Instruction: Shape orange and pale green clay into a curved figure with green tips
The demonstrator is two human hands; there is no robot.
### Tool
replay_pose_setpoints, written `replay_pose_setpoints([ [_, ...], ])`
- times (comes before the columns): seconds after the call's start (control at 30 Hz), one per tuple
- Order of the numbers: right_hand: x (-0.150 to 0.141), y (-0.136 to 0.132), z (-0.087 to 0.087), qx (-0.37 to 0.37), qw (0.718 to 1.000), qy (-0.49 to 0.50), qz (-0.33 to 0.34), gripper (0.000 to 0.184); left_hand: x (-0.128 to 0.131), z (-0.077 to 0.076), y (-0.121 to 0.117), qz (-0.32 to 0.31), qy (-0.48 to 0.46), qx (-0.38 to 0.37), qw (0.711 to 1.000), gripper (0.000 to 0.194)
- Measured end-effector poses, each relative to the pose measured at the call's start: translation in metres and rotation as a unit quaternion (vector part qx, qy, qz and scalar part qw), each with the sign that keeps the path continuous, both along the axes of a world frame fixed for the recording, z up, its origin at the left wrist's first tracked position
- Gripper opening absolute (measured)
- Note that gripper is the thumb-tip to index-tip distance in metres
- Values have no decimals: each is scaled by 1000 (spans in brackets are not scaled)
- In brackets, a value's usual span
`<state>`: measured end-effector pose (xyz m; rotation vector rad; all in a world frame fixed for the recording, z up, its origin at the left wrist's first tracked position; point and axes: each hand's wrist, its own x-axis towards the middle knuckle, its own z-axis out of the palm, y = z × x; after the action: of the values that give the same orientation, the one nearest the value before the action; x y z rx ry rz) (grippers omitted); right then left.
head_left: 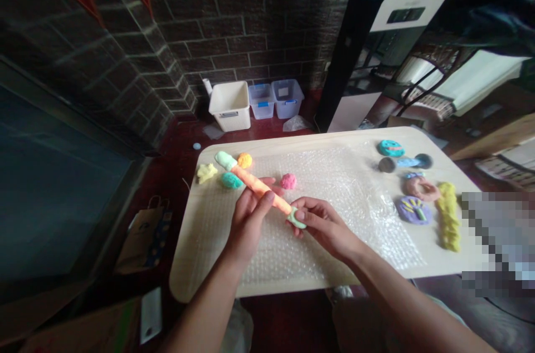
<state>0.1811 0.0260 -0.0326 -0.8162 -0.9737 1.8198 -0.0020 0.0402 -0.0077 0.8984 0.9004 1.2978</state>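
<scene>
An orange modelling clay stick [251, 179] with pale green ends slants above the table. My left hand [249, 214] is closed round its middle, the thumb lying along the near side. The fingers of my right hand [320, 220] pinch the lower pale green end [297, 218]. At the far upper tip sits the other pale green lump [226, 160]. Just beyond my hands lie a pink clay lump [288, 181], a teal lump [231, 180], an orange-yellow lump [244, 160] and a pale yellow lump [206, 173].
Bubble wrap [343, 202] covers much of the table [267, 289]. On the right lie a purple clay disc [413, 210], a pinkish ring [421, 190], a yellow strip [448, 216], a blue-and-grey dumbbell shape [405, 162] and a teal disc [391, 147]. Bins [230, 105] and a water dispenser [355, 63] stand behind.
</scene>
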Motion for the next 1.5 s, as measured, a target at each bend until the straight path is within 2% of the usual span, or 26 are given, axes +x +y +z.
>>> replay_pose_setpoints([
  [0.07,-1,0,0,1,1000,-3,-9,24,1,1,1,21,-29,-11,999,34],
  [0.2,-4,-1,1,-3,1000,2,-29,25,3,2,1,21,-52,-29,998,34],
  [0.77,-9,-3,-1,-10,999,24,-43,24,6,-3,-1,24,-10,-16,1000,33],
  [1.0,-8,-1,1,-15,998,35,-43,24,5,-1,-2,-24,-1,-19,1000,39],
  [1.2,-5,0,2,-9,999,21,-48,23,3,0,2,-16,33,-13,999,39],
  [1.5,-4,-1,1,-8,999,19,-49,23,4,-3,2,-43,48,28,998,31],
])
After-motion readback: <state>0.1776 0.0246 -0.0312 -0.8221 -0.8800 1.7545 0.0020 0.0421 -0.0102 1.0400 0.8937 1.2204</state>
